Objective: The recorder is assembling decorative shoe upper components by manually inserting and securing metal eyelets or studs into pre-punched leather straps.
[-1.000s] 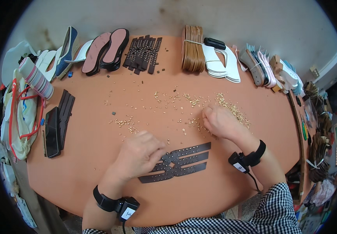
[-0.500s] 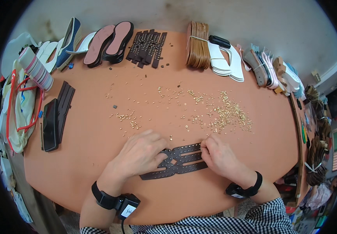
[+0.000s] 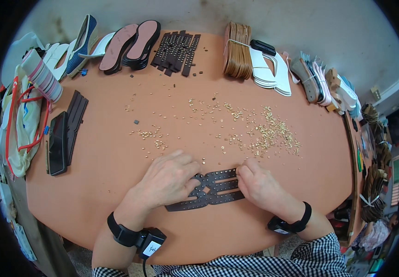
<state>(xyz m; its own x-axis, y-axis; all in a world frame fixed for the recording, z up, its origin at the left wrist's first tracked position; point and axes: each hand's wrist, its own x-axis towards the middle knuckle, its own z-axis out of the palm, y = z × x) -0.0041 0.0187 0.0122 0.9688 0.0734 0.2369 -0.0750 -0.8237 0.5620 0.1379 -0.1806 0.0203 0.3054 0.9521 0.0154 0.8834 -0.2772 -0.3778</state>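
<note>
Left hand laid flat, fingers spread loosely over the left end of the dark perforated strap piece, lower centre of frame; right hand curled, fingertips pinched against the strap's right end; small gold studs scattered just above, centre right; shoe soles stacked upper left on the orange table.

Orange table, pale grey wall
</note>
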